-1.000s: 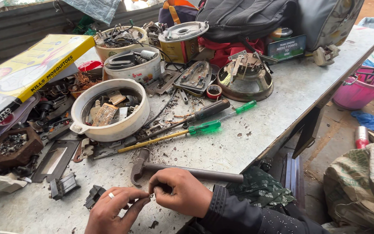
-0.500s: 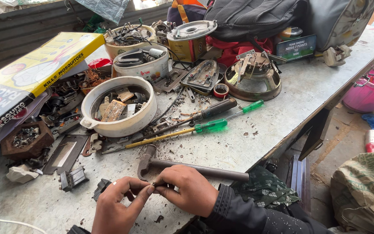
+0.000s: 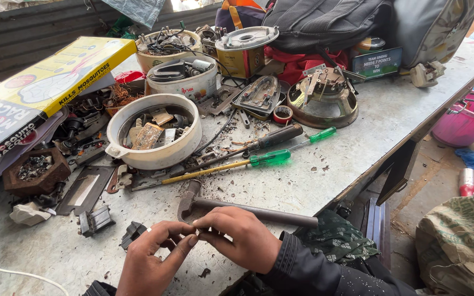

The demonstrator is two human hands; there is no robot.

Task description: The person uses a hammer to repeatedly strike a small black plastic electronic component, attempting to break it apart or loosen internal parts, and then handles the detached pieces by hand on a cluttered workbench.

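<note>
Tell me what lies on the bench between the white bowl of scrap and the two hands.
In the head view, between the white bowl and the hands lie a yellow-shafted screwdriver and a hammer.

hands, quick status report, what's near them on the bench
Left hand and right hand fingertips pinched together, item too small to tell. Hammer just beyond knuckles. Small black part beside left hand.
</note>
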